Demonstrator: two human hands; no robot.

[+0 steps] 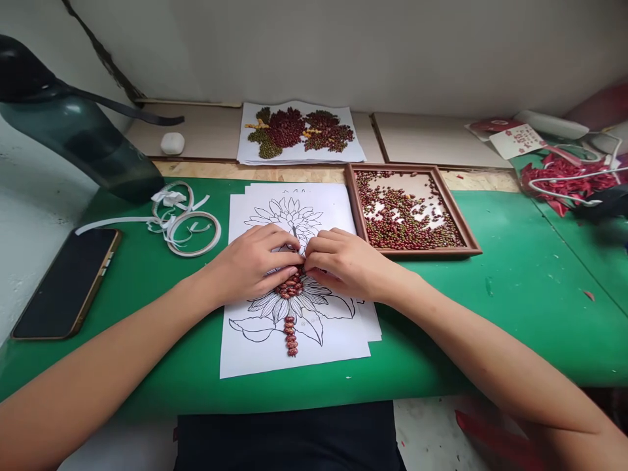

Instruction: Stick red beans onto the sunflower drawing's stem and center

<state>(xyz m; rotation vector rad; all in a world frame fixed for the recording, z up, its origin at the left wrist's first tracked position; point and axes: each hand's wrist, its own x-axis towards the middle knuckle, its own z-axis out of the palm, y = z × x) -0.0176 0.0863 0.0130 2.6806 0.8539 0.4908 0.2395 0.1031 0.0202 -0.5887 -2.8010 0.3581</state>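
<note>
A sheet of white paper [240, 356] with line-drawn flowers and leaves lies in front of me. Speckled red-brown beans fill the lower flower's centre [289, 288], and a short row of beans [291, 337] runs down its stem. Over the middle of the drawing, my left hand [258, 261] and my right hand [346, 261] meet at the fingertips, just above the bean cluster. The fingers of both hands are curled and pinched together. Whatever lies between the fingertips is hidden.
Right of the paper stands a brown-framed tray [471, 242] of small red and green beans. Tape rolls [216, 239], a phone [63, 281] and a bottle [83, 144] are on the left. Finished bean pictures [289, 134] lie behind; red shreds [564, 180] and cables sit far right.
</note>
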